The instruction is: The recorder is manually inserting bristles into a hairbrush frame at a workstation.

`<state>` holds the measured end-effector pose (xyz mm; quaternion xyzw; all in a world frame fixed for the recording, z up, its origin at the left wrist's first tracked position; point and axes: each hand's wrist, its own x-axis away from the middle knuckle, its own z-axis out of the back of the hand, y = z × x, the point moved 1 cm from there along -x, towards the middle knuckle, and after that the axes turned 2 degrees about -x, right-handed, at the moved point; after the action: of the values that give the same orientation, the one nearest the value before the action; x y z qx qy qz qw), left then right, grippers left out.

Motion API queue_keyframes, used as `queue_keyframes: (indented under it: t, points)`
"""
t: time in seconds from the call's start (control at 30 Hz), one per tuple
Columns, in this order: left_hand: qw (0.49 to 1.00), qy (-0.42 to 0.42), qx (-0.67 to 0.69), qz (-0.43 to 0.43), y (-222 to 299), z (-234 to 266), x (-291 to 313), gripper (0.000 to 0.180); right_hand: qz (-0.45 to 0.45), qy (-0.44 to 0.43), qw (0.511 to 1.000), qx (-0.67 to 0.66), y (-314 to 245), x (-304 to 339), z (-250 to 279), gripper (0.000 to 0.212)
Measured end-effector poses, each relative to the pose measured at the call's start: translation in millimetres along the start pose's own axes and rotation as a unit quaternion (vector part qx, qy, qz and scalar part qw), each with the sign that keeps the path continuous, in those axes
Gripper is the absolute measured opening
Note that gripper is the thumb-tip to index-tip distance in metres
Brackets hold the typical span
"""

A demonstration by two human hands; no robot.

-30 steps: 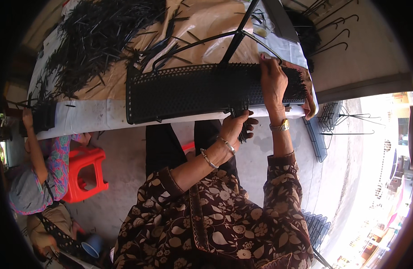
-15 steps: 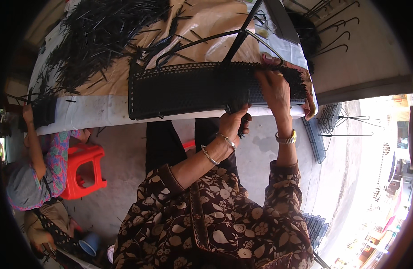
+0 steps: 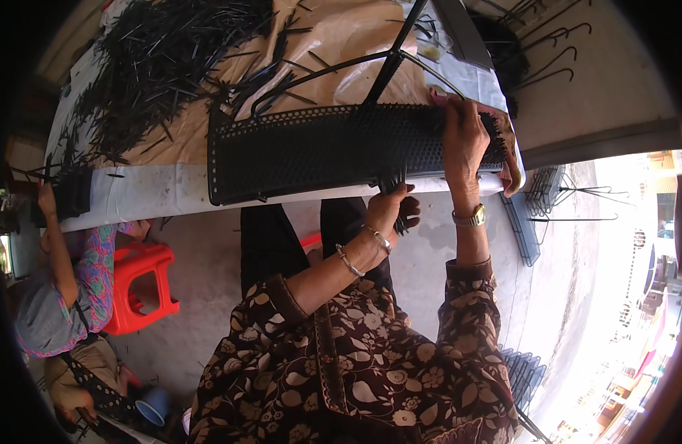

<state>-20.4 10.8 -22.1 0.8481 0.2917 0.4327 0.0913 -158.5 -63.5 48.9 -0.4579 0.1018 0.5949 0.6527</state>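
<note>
A long black perforated panel [image 3: 333, 152] lies across the near edge of the table [image 3: 148, 196]. The right hand [image 3: 463, 137] rests flat on the panel's right part, fingers spread, its grip closed on nothing. The left hand [image 3: 389, 211], just below the panel's edge, has its grip closed around a bunch of short black sticks [image 3: 400, 200]. A heap of loose black sticks [image 3: 156, 66] covers the table's far left.
</note>
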Motion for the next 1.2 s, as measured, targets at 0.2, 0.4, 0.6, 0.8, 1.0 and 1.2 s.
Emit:
queue_keyframes:
  t: [0.2, 0.4, 0.6, 0.8, 1.0, 1.2]
  points:
    - [0.999, -0.04, 0.029, -0.007, 3, -2, 4, 0.02, -0.049, -0.062, 0.995, 0.052, 22, 12, -25, 0.012]
    - [0.997, -0.04, 0.055, -0.019, 6, -3, 5, 0.019, 0.022, -0.112, 0.985, 0.127, 6, 5, -16, 0.015]
    - [0.997, -0.051, 0.061, -0.021, 5, -3, 3, 0.022, 0.03, -0.146, 0.981, 0.121, 13, -1, -13, 0.015]
    - [0.997, -0.054, 0.049, -0.017, 5, -4, 6, 0.027, 0.024, -0.14, 0.985, 0.1, 25, 5, -13, 0.018]
    - [0.996, -0.049, 0.063, -0.035, 6, 2, 4, 0.023, -0.096, -0.244, 0.964, -0.053, 0, 15, 17, 0.024]
    - [0.997, -0.04, 0.014, -0.067, 1, -6, 1, 0.019, -0.161, -0.346, 0.916, -0.123, -6, 30, 26, 0.018]
